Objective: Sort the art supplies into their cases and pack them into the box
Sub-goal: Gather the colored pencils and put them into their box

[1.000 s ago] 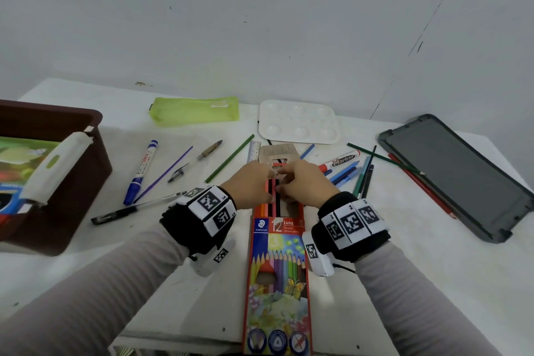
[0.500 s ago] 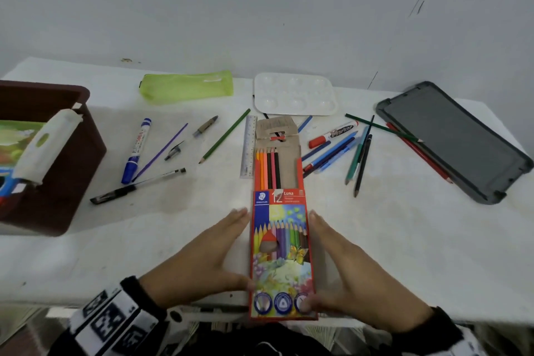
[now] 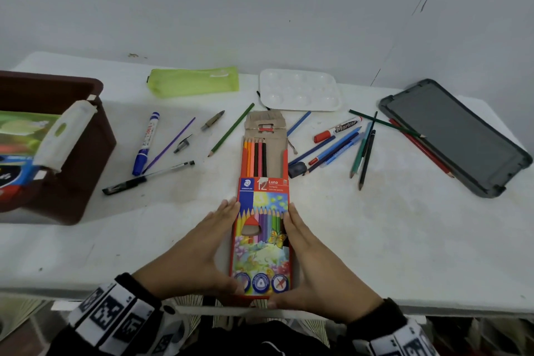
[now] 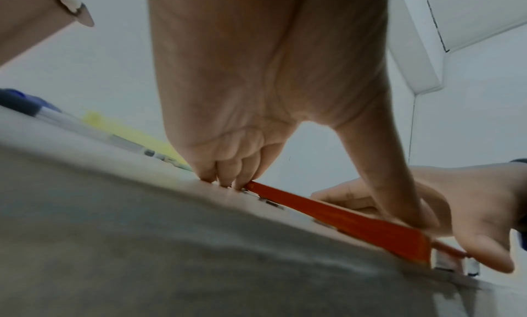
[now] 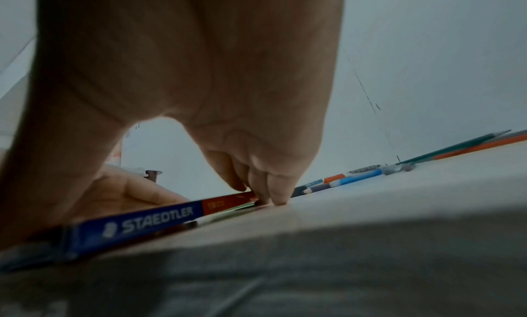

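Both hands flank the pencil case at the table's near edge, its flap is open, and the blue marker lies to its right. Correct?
One slip: the blue marker lies left of the pencil case, near the brown box; the head view shows it. The rest holds: the left hand and right hand flank the case, flap open.

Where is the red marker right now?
In the head view, the red marker lies right of the open pencil box, just below the white palette, among loose blue pencils.

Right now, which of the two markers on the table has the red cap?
The marker right of the pencil case, labelled "Marker", white-bodied, below the palette. The other marker, left, has a blue cap.
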